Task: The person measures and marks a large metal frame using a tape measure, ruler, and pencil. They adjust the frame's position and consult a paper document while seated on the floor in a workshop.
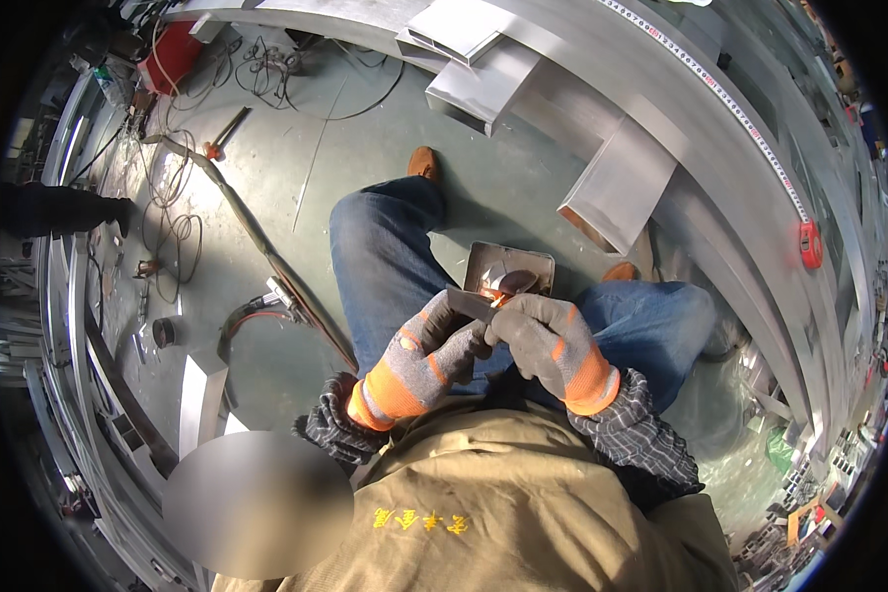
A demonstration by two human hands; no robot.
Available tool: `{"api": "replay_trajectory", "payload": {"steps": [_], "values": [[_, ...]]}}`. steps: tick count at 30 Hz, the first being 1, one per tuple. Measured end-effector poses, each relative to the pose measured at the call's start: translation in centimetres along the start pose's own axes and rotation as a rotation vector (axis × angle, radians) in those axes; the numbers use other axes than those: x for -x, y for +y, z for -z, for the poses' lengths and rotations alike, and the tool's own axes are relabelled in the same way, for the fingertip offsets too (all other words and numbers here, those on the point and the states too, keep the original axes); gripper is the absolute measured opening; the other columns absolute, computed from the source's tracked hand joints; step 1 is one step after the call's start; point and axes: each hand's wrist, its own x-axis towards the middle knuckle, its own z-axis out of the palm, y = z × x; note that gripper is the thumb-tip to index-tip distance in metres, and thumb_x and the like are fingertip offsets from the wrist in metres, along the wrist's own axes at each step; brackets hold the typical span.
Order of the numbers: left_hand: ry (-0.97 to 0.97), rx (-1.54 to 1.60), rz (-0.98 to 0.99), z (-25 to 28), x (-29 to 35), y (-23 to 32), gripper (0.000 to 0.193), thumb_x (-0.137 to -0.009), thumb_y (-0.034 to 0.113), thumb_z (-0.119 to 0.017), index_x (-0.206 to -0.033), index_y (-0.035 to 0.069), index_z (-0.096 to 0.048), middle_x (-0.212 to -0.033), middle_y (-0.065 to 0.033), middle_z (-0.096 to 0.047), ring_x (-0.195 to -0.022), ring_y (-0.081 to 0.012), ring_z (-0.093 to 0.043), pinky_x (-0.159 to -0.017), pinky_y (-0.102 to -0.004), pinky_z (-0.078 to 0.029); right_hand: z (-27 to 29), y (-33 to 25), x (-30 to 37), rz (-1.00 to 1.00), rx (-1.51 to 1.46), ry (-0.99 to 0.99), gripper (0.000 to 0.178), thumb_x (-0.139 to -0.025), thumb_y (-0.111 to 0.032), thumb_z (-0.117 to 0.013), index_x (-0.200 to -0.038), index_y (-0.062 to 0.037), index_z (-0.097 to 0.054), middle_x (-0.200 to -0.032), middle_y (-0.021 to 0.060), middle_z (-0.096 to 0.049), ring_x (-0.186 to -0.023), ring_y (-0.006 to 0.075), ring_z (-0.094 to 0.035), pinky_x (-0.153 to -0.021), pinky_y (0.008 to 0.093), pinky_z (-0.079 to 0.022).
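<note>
My left hand (pixel 411 367), in a grey and orange work glove, is closed in a pinch in front of my body. From its fingers a small dark flat strip (pixel 472 305) reaches toward my right hand (pixel 553 353). That hand wears a matching glove, and its fingertips are pressed together at the strip's other end. What the strip is I cannot make out. Just beyond the hands, between my legs, stands a square metal tin (pixel 541 260) with something rounded and shiny and an orange item in it. The gloves partly hide its near side.
Rectangular metal tubes (pixel 624 183) jut from a long curved metal beam (pixel 760 266) at the right. A red tape measure (pixel 809 245) lies there, its tape pulled out. Cables (pixel 180 235) and a hose (pixel 257 235) cross the left floor. Another person's leg (pixel 64 210) shows far left.
</note>
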Motion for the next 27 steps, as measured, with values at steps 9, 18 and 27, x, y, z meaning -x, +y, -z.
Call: {"api": "replay_trajectory", "payload": {"steps": [9,18,27], "values": [[0.043,-0.039,0.083,0.4,0.1,0.7,0.02,-0.108,0.023,-0.061,-0.117,0.005,-0.061,-0.09,-0.0044,-0.068,-0.067,-0.0082,-0.06,-0.062,-0.0242,-0.05,0.2,-0.3,-0.2,-0.159,-0.193,-0.056,0.018,-0.1,-0.011,-0.058,-0.094,-0.0024,-0.073,-0.081,0.0015,-0.065,-0.067,0.0068,-0.053,-0.062,0.0254,-0.045],[0.033,-0.071,0.165,0.6,0.0,1.4,0.023,-0.108,0.028,-0.061,-0.112,0.006,-0.06,-0.088,-0.0045,-0.07,-0.068,-0.0091,-0.061,-0.062,-0.0248,-0.05,1.5,1.5,-0.5,-0.122,-0.295,-0.045,0.009,-0.091,-0.001,-0.063,-0.097,-0.0025,-0.07,-0.084,0.0084,-0.068,-0.077,0.0248,-0.067,-0.069,0.0307,-0.053],[0.062,-0.095,0.193,0.8,-0.3,1.2,0.023,-0.108,0.028,-0.06,-0.111,0.005,-0.062,-0.086,-0.0043,-0.069,-0.065,-0.0094,-0.061,-0.059,-0.0248,-0.048,1.2,2.9,-0.9,0.071,-0.314,0.1,0.008,-0.091,-0.001,-0.063,-0.094,-0.004,-0.07,-0.085,0.0084,-0.067,-0.073,0.0221,-0.064,-0.069,0.0336,-0.053]]}}
